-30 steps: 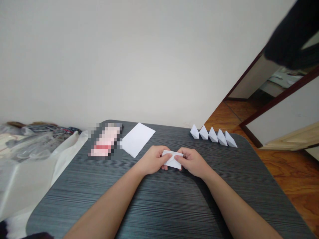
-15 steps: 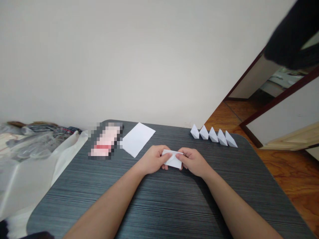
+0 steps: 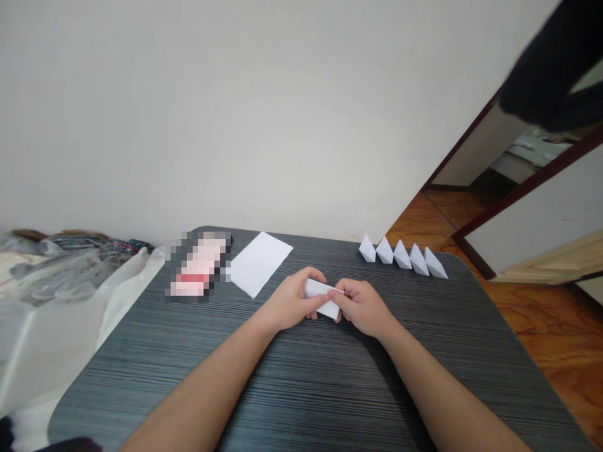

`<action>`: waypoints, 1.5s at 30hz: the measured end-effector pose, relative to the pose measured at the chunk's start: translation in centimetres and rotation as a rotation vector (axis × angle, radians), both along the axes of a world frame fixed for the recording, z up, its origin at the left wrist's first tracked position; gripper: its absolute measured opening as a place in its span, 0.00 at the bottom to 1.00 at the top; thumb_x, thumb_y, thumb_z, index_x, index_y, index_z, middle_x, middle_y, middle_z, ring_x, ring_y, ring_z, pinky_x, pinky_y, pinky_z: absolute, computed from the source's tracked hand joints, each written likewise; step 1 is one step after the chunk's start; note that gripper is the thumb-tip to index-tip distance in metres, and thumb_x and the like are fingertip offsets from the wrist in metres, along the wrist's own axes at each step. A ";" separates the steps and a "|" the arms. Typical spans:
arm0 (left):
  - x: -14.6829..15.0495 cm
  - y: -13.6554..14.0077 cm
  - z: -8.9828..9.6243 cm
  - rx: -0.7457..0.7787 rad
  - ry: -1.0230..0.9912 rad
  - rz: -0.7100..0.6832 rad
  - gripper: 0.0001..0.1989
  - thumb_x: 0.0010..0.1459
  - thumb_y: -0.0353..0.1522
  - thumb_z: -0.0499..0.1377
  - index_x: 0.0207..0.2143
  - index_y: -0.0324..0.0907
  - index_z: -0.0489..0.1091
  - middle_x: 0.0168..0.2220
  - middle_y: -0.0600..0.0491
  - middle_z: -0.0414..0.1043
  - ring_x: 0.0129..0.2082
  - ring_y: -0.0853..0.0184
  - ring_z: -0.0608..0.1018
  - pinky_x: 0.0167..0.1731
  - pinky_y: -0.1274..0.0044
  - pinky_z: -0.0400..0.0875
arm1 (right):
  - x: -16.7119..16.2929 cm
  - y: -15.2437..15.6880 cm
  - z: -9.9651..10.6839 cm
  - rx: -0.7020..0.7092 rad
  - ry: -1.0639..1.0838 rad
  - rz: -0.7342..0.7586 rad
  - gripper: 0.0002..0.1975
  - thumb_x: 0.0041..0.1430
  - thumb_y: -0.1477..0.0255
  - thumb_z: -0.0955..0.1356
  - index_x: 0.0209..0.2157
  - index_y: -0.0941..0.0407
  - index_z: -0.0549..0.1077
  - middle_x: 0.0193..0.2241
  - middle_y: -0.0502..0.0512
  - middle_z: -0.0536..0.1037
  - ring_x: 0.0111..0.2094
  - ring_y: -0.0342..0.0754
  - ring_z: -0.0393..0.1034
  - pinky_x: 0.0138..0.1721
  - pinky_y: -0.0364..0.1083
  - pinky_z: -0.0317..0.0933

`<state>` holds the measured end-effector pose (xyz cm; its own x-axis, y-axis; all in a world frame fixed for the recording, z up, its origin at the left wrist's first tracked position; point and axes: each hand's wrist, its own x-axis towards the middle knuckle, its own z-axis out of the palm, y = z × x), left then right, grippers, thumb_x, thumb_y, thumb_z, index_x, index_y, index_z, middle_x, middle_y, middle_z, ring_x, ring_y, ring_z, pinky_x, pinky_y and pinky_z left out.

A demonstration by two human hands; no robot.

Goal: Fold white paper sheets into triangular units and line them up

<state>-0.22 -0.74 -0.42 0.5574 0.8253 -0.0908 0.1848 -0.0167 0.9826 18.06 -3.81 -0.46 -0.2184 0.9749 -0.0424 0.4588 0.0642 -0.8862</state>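
Note:
Between my hands, a little above the dark table (image 3: 282, 389), is a small piece of folded white paper (image 3: 328, 309). My left hand (image 3: 296, 301) grips its left side, thumb laid across the front and fingers around the back. At the right side my right hand (image 3: 360, 306) pinches it, the thumb pressing near the upper edge. Parts of the paper and some fingertips are hidden. Beyond my left hand lies a flat stack or sheet of white paper (image 3: 261, 263). Several folded white paper boats (image 3: 402, 255) stand in a row past my right hand.
A blurred-out pink and red object (image 3: 200, 263) lies at the table's back left. Clear plastic bags (image 3: 80, 270) are heaped beside the table's left edge. A pale wall (image 3: 282, 125) rises behind the table, and wooden floor (image 3: 556, 333) shows on the right.
My left thumb has slid lower over the folded paper, and the left fingers have lifted slightly at the top. The paper has tilted a little. The row of boats stays put.

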 end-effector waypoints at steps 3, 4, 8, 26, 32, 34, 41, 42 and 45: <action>0.0 0.0 0.0 0.021 0.005 -0.003 0.18 0.54 0.41 0.57 0.43 0.41 0.60 0.23 0.56 0.68 0.19 0.72 0.73 0.17 0.82 0.64 | -0.1 -0.1 0.0 0.004 0.008 0.005 0.12 0.59 0.67 0.63 0.24 0.57 0.68 0.16 0.48 0.74 0.17 0.40 0.64 0.20 0.38 0.54; -0.1 0.0 0.0 0.027 0.005 -0.004 0.18 0.54 0.40 0.57 0.43 0.41 0.60 0.23 0.56 0.68 0.19 0.71 0.73 0.17 0.82 0.65 | -0.1 -0.1 0.0 0.006 0.015 0.009 0.12 0.59 0.67 0.63 0.24 0.57 0.68 0.16 0.48 0.73 0.17 0.40 0.64 0.20 0.38 0.54; -0.1 0.0 0.0 0.035 0.003 -0.011 0.16 0.54 0.39 0.57 0.43 0.41 0.61 0.23 0.55 0.69 0.21 0.70 0.74 0.19 0.81 0.66 | -0.1 -0.1 0.1 -0.001 0.041 0.020 0.12 0.59 0.68 0.63 0.23 0.57 0.68 0.16 0.48 0.73 0.18 0.40 0.65 0.21 0.38 0.56; -0.3 0.0 0.1 0.001 -0.028 -0.021 0.15 0.56 0.34 0.55 0.46 0.41 0.60 0.24 0.54 0.70 0.23 0.69 0.75 0.23 0.79 0.69 | 0.4 0.2 -0.1 0.010 0.045 -0.018 0.14 0.59 0.65 0.63 0.23 0.57 0.67 0.16 0.48 0.73 0.18 0.41 0.64 0.21 0.39 0.55; -0.3 0.0 0.1 0.008 -0.059 -0.048 0.13 0.56 0.32 0.55 0.44 0.40 0.60 0.23 0.56 0.70 0.22 0.71 0.74 0.23 0.80 0.69 | 0.8 0.3 -0.6 0.010 0.054 -0.057 0.13 0.59 0.65 0.63 0.24 0.56 0.68 0.16 0.48 0.73 0.18 0.42 0.65 0.22 0.40 0.57; -0.3 0.0 0.1 -0.009 -0.078 -0.052 0.13 0.56 0.32 0.55 0.44 0.40 0.59 0.23 0.55 0.70 0.22 0.71 0.74 0.23 0.79 0.69 | 0.7 0.3 -0.6 0.012 0.059 -0.054 0.13 0.59 0.65 0.63 0.24 0.56 0.68 0.16 0.48 0.73 0.18 0.41 0.65 0.23 0.40 0.57; -0.3 0.2 -0.3 -0.023 -0.095 -0.050 0.17 0.56 0.33 0.55 0.47 0.40 0.58 0.22 0.55 0.71 0.21 0.70 0.74 0.23 0.79 0.69 | 0.8 0.3 -0.5 0.004 0.080 -0.065 0.13 0.59 0.65 0.62 0.24 0.57 0.68 0.15 0.48 0.73 0.17 0.40 0.63 0.21 0.39 0.55; -0.3 0.3 -0.3 -0.024 -0.089 -0.050 0.18 0.56 0.34 0.56 0.47 0.39 0.58 0.22 0.55 0.71 0.20 0.70 0.74 0.22 0.79 0.69 | 0.9 0.3 -0.5 -0.001 0.083 -0.070 0.13 0.59 0.65 0.62 0.25 0.57 0.68 0.15 0.48 0.73 0.16 0.40 0.63 0.20 0.39 0.55; -0.4 0.3 -0.3 -0.045 -0.087 -0.062 0.17 0.56 0.35 0.56 0.46 0.38 0.59 0.22 0.53 0.72 0.20 0.69 0.75 0.23 0.79 0.70 | 1.1 0.4 -0.7 -0.010 0.099 -0.082 0.13 0.59 0.65 0.63 0.25 0.57 0.68 0.15 0.48 0.73 0.15 0.40 0.62 0.19 0.39 0.54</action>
